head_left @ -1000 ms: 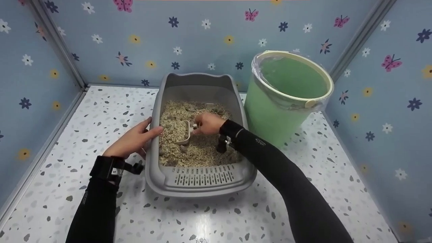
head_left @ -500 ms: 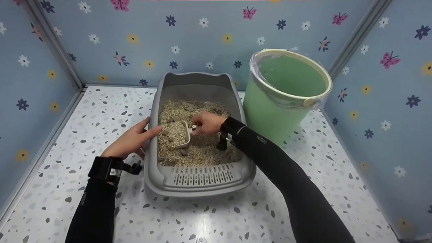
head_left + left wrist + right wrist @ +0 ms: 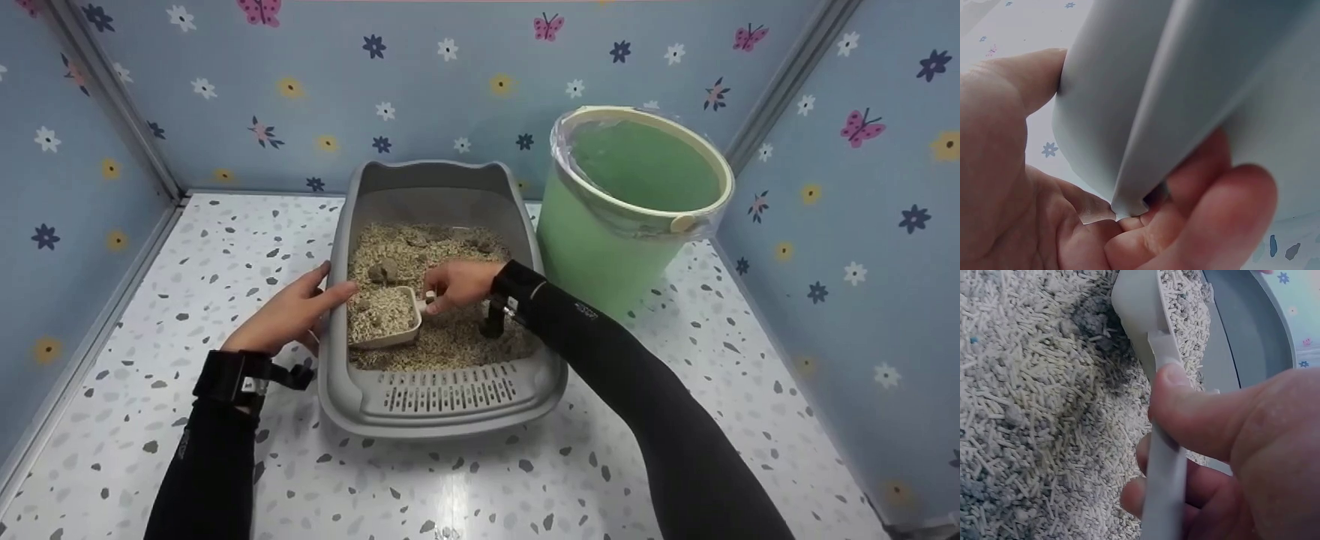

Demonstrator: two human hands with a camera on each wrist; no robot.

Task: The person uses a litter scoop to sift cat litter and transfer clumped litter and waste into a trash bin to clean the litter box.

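Note:
A grey litter box (image 3: 442,424) stands on the speckled surface, with pelleted litter (image 3: 457,337) and several darker clumps inside. My right hand (image 3: 463,281) grips the handle of a pale litter scoop (image 3: 415,330); in the right wrist view, the thumb lies along the handle (image 3: 1165,489) with fingers curled beneath it. Litter fills the scoop's pan, which sits near the box's left wall. My left hand (image 3: 289,311) holds the left rim, its thumb over the top. The left wrist view shows curled fingers (image 3: 1241,208) under the rim's edge.
Right of the box, close beside it, stands a green bin (image 3: 600,240) with a clear liner folded over its cream rim. Patterned blue wall panels (image 3: 435,75) enclose the back and both sides. Speckled floor (image 3: 375,487) extends in front of the box.
The scoop has come up out of the litter and shifted left and toward me, its pan now heaped. A large clump shows behind it. My left hand keeps its hold on the rim.

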